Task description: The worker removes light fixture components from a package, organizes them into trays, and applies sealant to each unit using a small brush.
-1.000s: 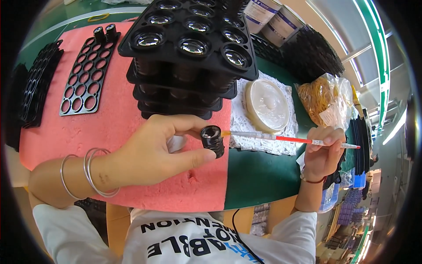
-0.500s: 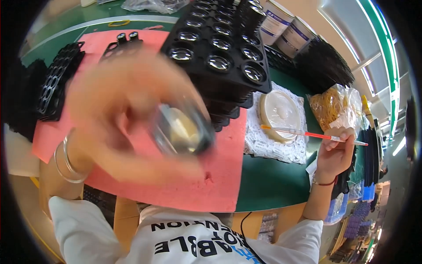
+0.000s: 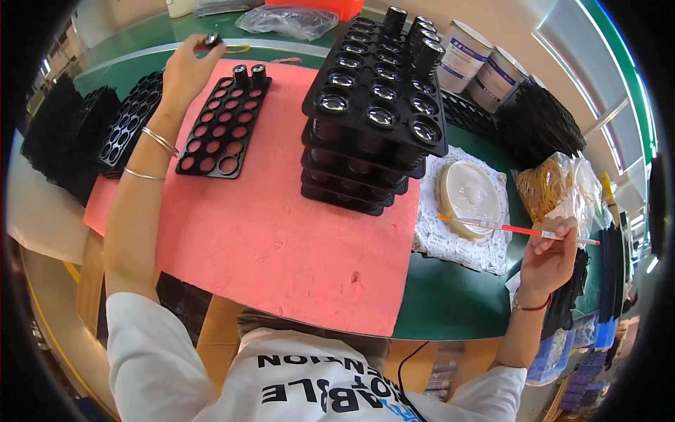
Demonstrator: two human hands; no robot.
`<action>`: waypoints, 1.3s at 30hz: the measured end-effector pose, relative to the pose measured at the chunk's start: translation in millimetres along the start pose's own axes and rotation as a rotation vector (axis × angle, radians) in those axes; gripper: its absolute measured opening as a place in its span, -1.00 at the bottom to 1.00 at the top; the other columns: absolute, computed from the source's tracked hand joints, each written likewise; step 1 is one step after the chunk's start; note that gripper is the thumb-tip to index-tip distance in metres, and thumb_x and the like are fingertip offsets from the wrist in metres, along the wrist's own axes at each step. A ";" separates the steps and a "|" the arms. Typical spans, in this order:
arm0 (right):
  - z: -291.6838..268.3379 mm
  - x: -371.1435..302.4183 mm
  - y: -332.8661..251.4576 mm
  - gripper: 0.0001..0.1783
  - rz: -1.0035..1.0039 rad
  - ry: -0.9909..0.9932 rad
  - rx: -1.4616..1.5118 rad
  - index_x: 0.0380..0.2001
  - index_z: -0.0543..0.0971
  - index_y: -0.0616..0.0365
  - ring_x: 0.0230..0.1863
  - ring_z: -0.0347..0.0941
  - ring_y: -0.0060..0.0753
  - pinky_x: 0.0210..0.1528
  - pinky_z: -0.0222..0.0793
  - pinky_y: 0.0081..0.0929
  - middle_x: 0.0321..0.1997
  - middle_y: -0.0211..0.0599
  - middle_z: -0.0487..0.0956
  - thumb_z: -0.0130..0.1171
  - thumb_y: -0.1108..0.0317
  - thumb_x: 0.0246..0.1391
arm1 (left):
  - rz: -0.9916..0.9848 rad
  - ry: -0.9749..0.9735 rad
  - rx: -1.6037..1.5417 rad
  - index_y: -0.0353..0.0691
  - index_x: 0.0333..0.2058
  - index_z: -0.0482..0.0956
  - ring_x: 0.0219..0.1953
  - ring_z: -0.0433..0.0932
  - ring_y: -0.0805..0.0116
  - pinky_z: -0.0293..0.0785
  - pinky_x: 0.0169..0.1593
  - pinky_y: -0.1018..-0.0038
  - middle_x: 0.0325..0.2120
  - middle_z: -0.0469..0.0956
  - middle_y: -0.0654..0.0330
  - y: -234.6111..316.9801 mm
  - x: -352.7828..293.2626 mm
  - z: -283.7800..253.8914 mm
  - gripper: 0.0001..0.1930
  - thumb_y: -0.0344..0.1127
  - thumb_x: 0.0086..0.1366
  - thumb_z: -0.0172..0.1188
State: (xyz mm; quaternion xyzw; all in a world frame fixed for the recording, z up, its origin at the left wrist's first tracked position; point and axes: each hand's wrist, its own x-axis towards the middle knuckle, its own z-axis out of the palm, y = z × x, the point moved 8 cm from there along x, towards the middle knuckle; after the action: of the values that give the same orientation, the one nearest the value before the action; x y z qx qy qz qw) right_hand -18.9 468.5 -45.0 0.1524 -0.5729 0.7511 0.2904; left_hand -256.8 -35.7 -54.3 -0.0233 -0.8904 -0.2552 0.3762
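My left hand (image 3: pixel 187 76) reaches to the far left, its fingers pinched on a small black lens barrel (image 3: pixel 212 41) with a shiny top. Just nearer lies a flat black tray (image 3: pixel 233 133) with round holes, on the pink foam sheet (image 3: pixel 281 239). Two lens barrels (image 3: pixel 241 74) stand upright at its far end. On the right, my right hand (image 3: pixel 550 261) grips a thin paintbrush (image 3: pixel 517 229) with a red handle. The orange brush tip lies over the rim of a pale round dish (image 3: pixel 447 191), which rests on a white printed pad (image 3: pixel 496 260).
In the middle rises a stack of black trays (image 3: pixel 351 151), its top one full of lens pieces, several standing taller. Two cans (image 3: pixel 464 56), a bag of yellow rubber bands (image 3: pixel 545 190) and dark stacked trays (image 3: pixel 538 119) line the right. More holed trays (image 3: pixel 133 123) stand at left.
My left hand, blurred close to the camera before, has swung far left with the lens barrel. My right hand keeps its hold on the paintbrush. The whole view has shifted slightly.
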 end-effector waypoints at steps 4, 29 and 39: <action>0.3 0.8 -0.2 -0.73 -0.013 -0.006 -0.015 -0.53 0.29 0.16 -0.68 0.11 -0.64 -0.61 0.04 -0.71 -0.68 -0.42 0.25 -0.26 0.27 0.20 | 0.138 -0.214 0.176 -0.21 -0.30 0.55 -0.30 0.53 0.19 0.39 -0.20 0.40 -0.40 0.57 0.12 -6.3 -11.1 25.0 -0.62 -0.05 0.00 0.17; -10.6 3.1 -1.2 -0.73 0.002 0.105 -0.073 -0.50 0.37 0.20 -0.64 0.24 -0.55 -0.60 0.14 -0.66 -0.66 -0.29 0.38 -0.16 0.25 0.15 | -0.030 -0.474 0.040 -0.34 -0.58 0.48 -0.57 0.46 0.23 0.31 -0.46 0.38 -0.67 0.46 0.06 -33.5 -7.2 51.3 -0.65 -0.10 -0.08 0.25; -11.8 4.0 3.0 -0.74 0.005 0.105 -0.094 -0.48 0.39 0.21 -0.64 0.26 -0.56 -0.61 0.16 -0.67 -0.64 -0.30 0.40 -0.15 0.25 0.16 | -0.057 -0.384 0.170 -0.32 -0.48 0.53 -0.45 0.53 0.18 0.39 -0.35 0.36 -0.56 0.53 0.08 -19.5 -10.2 39.6 -0.65 -0.10 -0.06 0.24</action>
State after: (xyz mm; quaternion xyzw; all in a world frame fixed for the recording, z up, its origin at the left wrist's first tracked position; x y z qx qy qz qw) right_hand -22.6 480.2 -48.5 0.0977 -0.5919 0.7312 0.3248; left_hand -280.1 -32.4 -92.9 -0.0143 -0.9643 -0.1807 0.1931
